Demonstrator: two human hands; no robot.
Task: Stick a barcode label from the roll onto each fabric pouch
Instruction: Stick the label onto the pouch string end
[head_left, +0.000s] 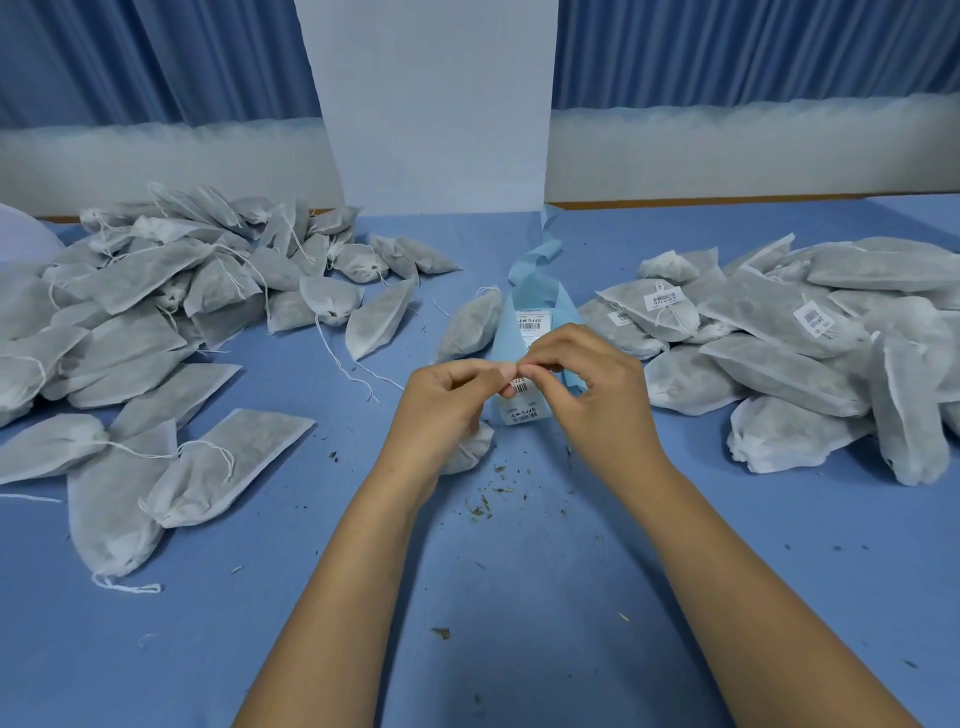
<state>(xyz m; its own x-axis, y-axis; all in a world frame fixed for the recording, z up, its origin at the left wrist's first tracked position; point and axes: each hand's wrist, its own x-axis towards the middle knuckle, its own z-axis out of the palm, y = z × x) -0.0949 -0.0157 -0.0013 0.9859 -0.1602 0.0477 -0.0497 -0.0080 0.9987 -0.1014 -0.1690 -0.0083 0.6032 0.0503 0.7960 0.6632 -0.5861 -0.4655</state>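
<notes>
A light blue label strip (540, 304) with white barcode labels runs from the far wall toward me across the table's middle. My left hand (441, 405) and my right hand (592, 384) meet above it, and both pinch a barcode label (520, 385) on the strip between their fingertips. A fabric pouch (470, 325) lies just left of the strip, and another pouch (472, 449) sits under my left hand. Unlabelled pouches (156, 322) are heaped on the left. Pouches bearing barcode labels (779, 322) are heaped on the right.
A blue cloth (519, 597) covers the table, with herb crumbs (488, 499) scattered in front of my hands. A white panel (436, 104) stands at the back before blue curtains. A loose pouch (208, 467) with drawstring lies front left.
</notes>
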